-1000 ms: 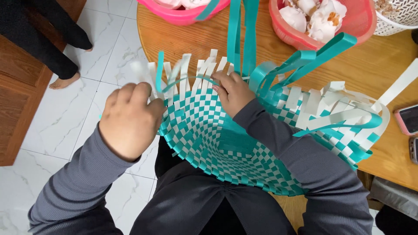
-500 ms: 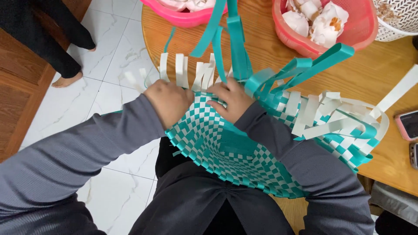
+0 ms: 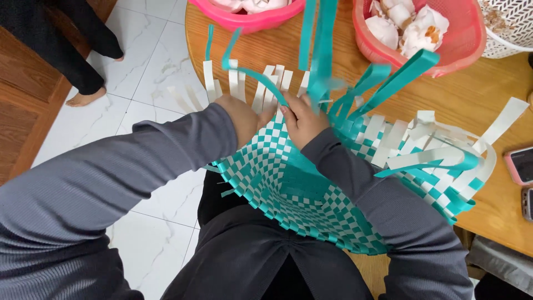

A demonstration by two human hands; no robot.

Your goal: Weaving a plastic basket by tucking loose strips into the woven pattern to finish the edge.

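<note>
A half-woven basket of teal and white plastic strips rests on my lap and against the round wooden table. Loose white and teal strip ends stick up from its rim. My left hand grips the near rim on the left, fingers pinching a teal strip that curves up and left. My right hand sits right beside it on the rim, fingers closed on the strips there. Long teal strips rise between the two hands.
Two pink plastic basins stand on the table: one at the top, one holding white lumps. A white lattice basket is at top right. Phones lie at the right edge. Another person's bare feet stand on the white tiled floor.
My left hand moved from the basket's left side up to the rim beside the right hand. The teal strips swung up and over.
</note>
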